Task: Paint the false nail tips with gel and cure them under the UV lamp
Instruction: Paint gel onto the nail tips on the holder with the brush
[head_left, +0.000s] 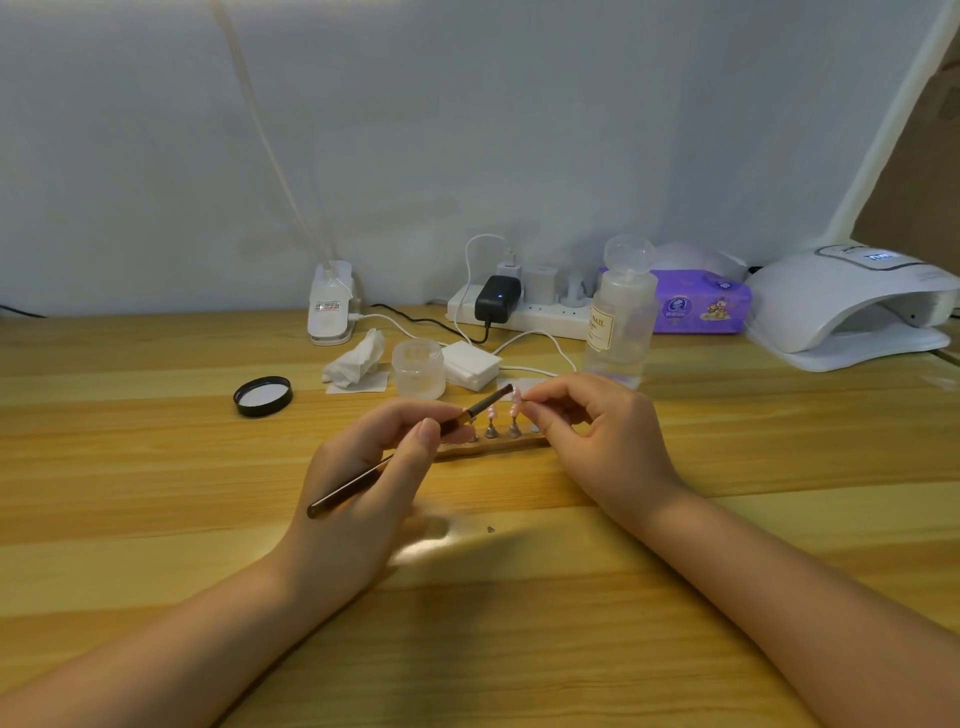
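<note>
Mid-table, our left hand grips the gel brush and our right hand pinches a pink nail tip on the wooden stand, so we judge painting underway, curing left; farther back a bottle reads "NAIL", and the UV lamp waits at the far right edge.

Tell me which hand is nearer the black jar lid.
Left. The left hand, gripping the brush, sits just right of the black jar lid. The right hand, pinching a nail tip, lies farther right, beyond it.
</note>
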